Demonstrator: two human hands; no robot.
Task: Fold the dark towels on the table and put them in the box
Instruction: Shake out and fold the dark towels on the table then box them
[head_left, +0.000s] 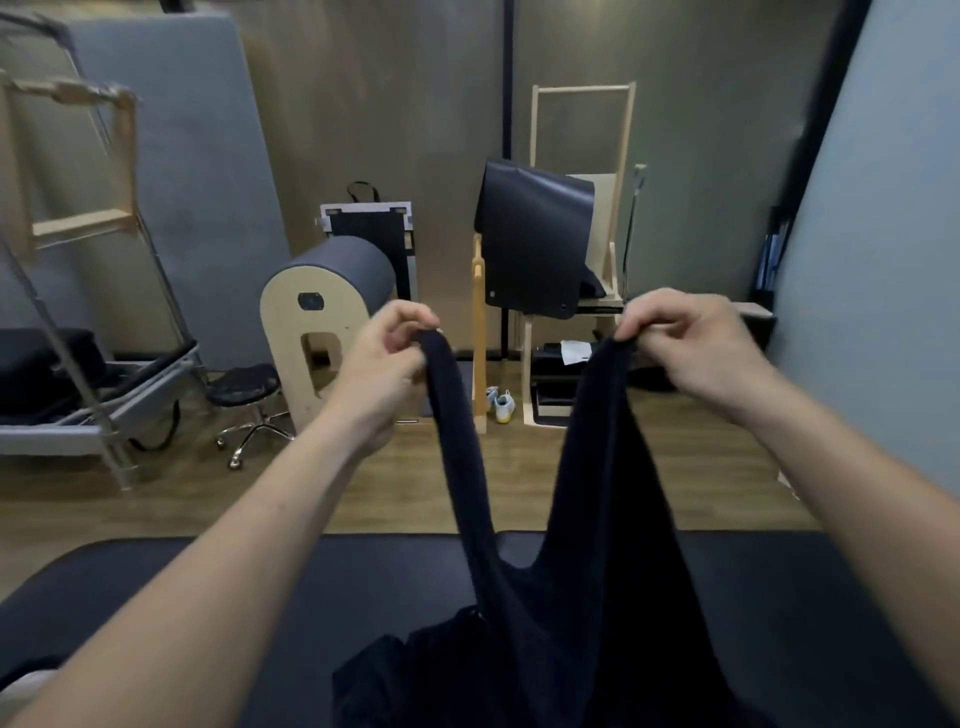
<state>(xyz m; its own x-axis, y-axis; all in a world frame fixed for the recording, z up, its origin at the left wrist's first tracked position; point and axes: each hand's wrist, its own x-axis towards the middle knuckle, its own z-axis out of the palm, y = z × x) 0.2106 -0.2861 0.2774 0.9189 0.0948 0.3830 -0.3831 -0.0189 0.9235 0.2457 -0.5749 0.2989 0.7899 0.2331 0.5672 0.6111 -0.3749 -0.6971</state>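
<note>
**A:** What are the hands doing?

**B:** Both are up in the air over the table. The left hand has its fingers pinched tight on one top corner of a dark towel. The right hand is pinched tight on the other top corner.

**A:** Where is the rest of the towel?

**B:** It hangs down from the two hands in a big V. The middle dips low between them. The bottom part lies bunched on the dark table, close to the person.

**A:** How many towels are there?

**B:** I can only be sure of one. The dark heap at the bottom may be more cloth, but I cannot tell.

**A:** Is there room to move?

**B:** Yes. The table top is bare on the left side and on the right side of the towel. Its far edge runs straight across, behind the hanging cloth. Past that edge is open wood floor.

**A:** What is farther back?

**B:** One curved wooden barrel with a dark pad on top. One black stool on wheels. One pair of light shoes. One tall wooden frame chair with a dark mat draped on it. One metal frame bed at the left. All are well apart from the hands.
</note>
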